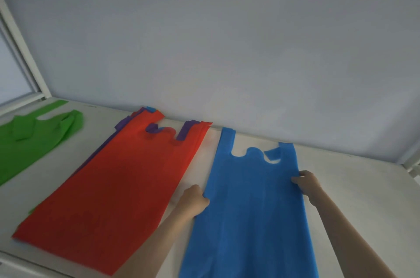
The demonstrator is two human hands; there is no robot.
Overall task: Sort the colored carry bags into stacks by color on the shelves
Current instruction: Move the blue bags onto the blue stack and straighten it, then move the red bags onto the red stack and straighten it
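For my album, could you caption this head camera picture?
Both hands spread a blue bag on the shelf beside the red stack.

The white shelf point(354, 177) lies bare at the right of the frame, from the blue bag point(252, 209) out to the corner post at the far right edge. A narrow bare strip runs between the blue bag and the red stack point(118, 186) in the middle; the left hand point(193, 201) fills its near end. A wider bare lane separates the red stack from the green bag point(29, 139) at the left. The wall point(227, 50) closes the back, with the bags' handles touching or just short of it. The right hand point(306, 183) sits on the blue bag's right edge.
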